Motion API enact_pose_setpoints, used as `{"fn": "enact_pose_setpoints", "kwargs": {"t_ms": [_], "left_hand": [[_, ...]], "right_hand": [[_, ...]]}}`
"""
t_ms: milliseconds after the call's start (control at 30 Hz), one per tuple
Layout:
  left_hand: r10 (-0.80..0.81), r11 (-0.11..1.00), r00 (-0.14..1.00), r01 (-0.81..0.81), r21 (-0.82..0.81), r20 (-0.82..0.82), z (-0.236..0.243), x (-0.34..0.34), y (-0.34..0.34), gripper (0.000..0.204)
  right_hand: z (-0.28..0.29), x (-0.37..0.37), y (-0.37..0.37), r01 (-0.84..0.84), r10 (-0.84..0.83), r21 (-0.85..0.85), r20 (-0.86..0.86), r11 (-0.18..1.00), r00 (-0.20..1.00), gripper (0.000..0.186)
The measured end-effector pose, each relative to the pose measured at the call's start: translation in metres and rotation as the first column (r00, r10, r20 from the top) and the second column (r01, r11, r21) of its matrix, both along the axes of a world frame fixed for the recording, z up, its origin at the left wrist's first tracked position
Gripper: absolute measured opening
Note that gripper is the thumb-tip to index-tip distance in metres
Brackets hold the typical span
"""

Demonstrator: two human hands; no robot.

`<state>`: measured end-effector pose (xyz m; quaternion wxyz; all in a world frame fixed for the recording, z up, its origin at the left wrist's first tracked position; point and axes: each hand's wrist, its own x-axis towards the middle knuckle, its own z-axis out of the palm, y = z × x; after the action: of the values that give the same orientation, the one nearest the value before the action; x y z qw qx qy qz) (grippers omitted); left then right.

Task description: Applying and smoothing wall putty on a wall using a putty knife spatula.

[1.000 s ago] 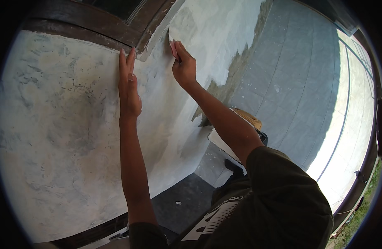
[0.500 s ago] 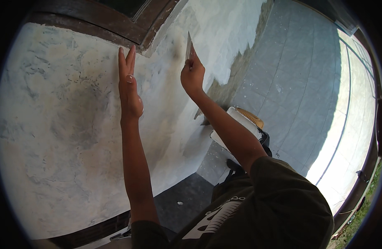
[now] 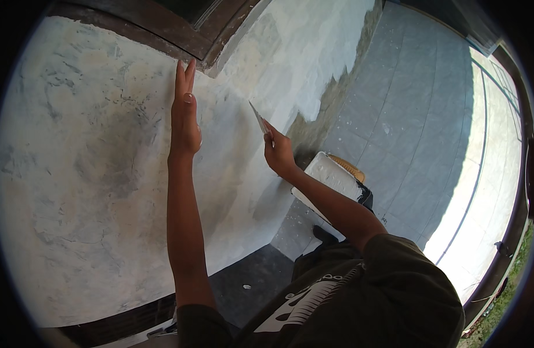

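Your left hand [image 3: 186, 122] is up by the wall [image 3: 122, 232], just under the corner of the brown wooden frame [image 3: 162, 36]. It is open and holds nothing. Two of its fingers are a little apart at the tips, and the thumb lies in front of them. I cannot tell how hard it leans on the wall.

Your right hand [image 3: 280, 151] has its fingers closed on a thin, flat scraper [image 3: 257, 118]. The scraper points up and to the left, in front of the wall. I cannot tell if its edge touches.

The wall is white and patchy, with a rough gray strip [image 3: 336, 98] low down by the gray tile floor [image 3: 417, 110]. A white tray [image 3: 330, 171] sits near your right forearm, with a tan thing [image 3: 348, 167] just beside it.
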<state>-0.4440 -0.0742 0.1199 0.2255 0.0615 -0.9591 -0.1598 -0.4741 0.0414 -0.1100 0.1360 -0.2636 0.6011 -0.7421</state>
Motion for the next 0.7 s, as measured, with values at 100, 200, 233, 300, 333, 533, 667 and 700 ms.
{"fn": "enact_pose_setpoints", "kwargs": {"t_ms": [100,200,233,300,333,533,667,700], "left_hand": [[0.009,0.998,0.999,-0.006,-0.065,0.039,0.004,-0.002,-0.004,0.071],[0.022,0.991,0.997,-0.011,-0.133,0.079,0.011,-0.001,-0.01,0.069],[0.021,0.988,0.996,-0.007,-0.154,0.091,0.013,-0.002,-0.012,0.068],[0.038,0.974,0.991,-0.009,-0.227,0.127,0.02,-0.006,-0.017,0.067],[0.063,0.954,0.984,-0.011,-0.3,0.164,0.023,-0.007,-0.021,0.065],[0.06,0.955,0.983,-0.006,-0.296,0.172,0.027,-0.019,-0.03,0.063],[0.029,0.947,0.983,0.031,-0.32,0.183,0.026,-0.028,-0.032,0.063],[0.037,0.932,0.978,0.04,-0.361,0.204,0.027,-0.029,-0.032,0.062]], "right_hand": [[0.038,-0.045,-0.026,0.143,-0.142,-0.027,0.032,0.989,0.989,0.042],[0.068,-0.068,-0.051,0.201,-0.199,-0.078,0.034,0.977,0.979,0.043],[0.072,-0.072,-0.058,0.236,-0.236,-0.101,0.011,0.967,0.972,0.044],[0.074,-0.076,-0.065,0.246,-0.246,-0.084,0.007,0.966,0.969,0.045],[0.074,-0.075,-0.069,0.251,-0.251,-0.067,0.006,0.966,0.968,0.045],[0.072,-0.06,-0.087,0.269,-0.293,-0.161,-0.152,0.949,0.944,0.045],[0.07,-0.021,-0.085,0.211,-0.248,-0.152,-0.289,0.966,0.925,0.058],[0.065,-0.01,-0.079,0.161,-0.212,-0.178,-0.327,0.971,0.921,0.059]]}}
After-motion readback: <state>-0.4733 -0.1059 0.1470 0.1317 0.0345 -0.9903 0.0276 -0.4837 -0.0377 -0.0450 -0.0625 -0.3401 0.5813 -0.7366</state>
